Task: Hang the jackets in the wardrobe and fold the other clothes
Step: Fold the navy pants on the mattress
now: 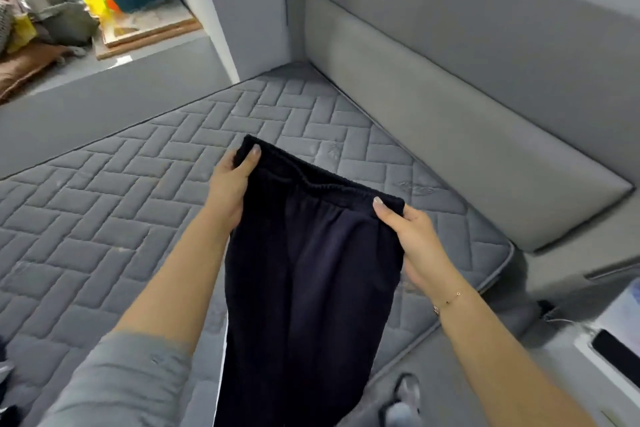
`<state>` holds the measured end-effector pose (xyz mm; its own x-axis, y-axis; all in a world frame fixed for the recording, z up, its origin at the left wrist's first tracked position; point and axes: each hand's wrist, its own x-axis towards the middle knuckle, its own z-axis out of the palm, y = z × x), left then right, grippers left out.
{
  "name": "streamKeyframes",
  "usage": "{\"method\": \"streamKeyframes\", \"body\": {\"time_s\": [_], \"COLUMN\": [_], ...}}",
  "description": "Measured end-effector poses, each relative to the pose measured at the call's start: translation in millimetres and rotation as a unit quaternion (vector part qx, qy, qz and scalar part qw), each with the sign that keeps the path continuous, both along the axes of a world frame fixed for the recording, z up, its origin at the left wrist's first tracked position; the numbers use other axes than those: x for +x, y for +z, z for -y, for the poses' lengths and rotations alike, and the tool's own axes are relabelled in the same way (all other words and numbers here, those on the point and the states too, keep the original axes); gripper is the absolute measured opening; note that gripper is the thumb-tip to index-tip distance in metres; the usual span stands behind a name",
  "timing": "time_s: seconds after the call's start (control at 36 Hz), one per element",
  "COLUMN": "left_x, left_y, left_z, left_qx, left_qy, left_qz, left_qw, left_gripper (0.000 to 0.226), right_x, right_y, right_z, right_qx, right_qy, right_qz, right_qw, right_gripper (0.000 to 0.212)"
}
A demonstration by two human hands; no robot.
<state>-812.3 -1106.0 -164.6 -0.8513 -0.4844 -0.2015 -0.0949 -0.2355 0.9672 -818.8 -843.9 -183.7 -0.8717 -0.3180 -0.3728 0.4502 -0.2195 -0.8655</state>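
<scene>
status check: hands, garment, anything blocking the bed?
Left hand and right hand each grip the waistband of the dark trousers. Trousers held up over the quilted mattress, unfolded. Nothing in the way ahead.

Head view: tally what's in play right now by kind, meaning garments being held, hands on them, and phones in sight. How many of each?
Navy trousers, held up by the waistband over the mattress: 1
Hands gripping the waistband: 2, left hand, right hand
Phone, lower right: 1
Total: 4

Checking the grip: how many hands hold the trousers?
2. The left hand pinches the waistband's left corner of the trousers; the right hand pinches its right corner. None seems hidden.
</scene>
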Motion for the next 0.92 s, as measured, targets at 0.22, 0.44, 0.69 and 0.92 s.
{"method": "streamKeyframes", "body": {"time_s": [0.22, 0.44, 0.69, 0.92], "left_x": [-219, -364, -407, -400], "left_y": [-137, -333, -497, -517], "left_z": [-132, -241, -287, -267], "left_qx": [0.001, -0.029, -0.063, -0.184], "left_qy": [-0.063, -0.165, -0.143, -0.179], "left_qz": [0.102, 0.203, 0.279, 0.26], "left_qw": [0.993, 0.965, 0.947, 0.931], "left_gripper": [0.012, 0.012, 0.021, 0.03], "right_x": [-187, -305, -346, -342], "right_y": [-135, -324, -473, -485], "right_z": [-119, -227, -274, -266], "right_qx": [0.101, 0.21, 0.362, 0.548], "right_qy": [-0.108, -0.172, -0.157, -0.078], "right_qz": [0.029, 0.079, 0.031, -0.067], "right_qw": [0.989, 0.959, 0.918, 0.83], "right_gripper": [0.015, 0.021, 0.034, 0.045]}}
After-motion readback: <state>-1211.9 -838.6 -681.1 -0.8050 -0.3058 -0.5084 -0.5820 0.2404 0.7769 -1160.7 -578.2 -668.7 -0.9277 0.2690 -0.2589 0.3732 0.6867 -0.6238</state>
